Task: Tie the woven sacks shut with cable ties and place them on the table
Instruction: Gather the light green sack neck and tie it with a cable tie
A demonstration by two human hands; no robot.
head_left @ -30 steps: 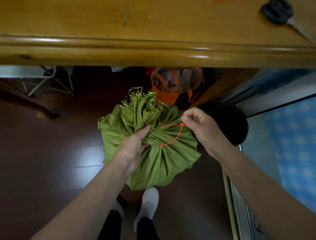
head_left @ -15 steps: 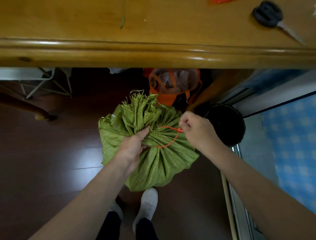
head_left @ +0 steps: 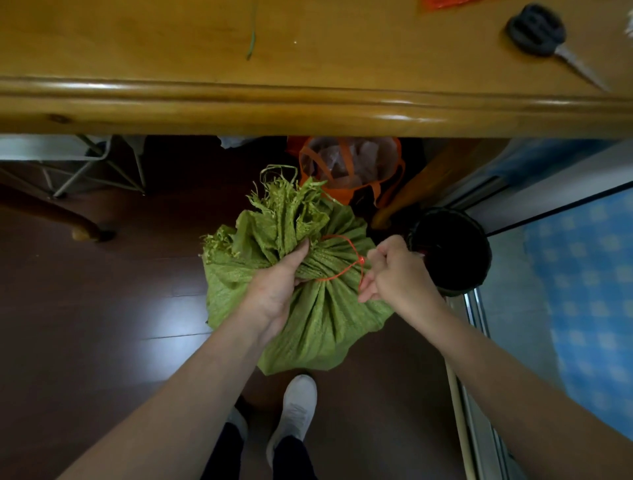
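A green woven sack [head_left: 318, 318] stands on the dark floor just in front of my feet, its frayed mouth bunched upward. My left hand [head_left: 274, 287] grips the gathered neck from the left. A red cable tie [head_left: 346, 263] loops loosely around that neck, with its lock on the right side. My right hand [head_left: 397, 270] pinches the tie's tail just right of the lock, fingers curled. The wooden table [head_left: 308, 68] spans the top of the view, above and beyond the sack.
Scissors with black handles [head_left: 537, 31] lie on the table at the far right, near an orange scrap [head_left: 445, 3]. Under the table sit an orange-trimmed bag [head_left: 349, 168] and a black bin [head_left: 452, 253]. A table leg [head_left: 82, 229] stands at left.
My right hand has slid rightward and down along the tie's tail, away from the lock. The left hand keeps its hold on the neck.
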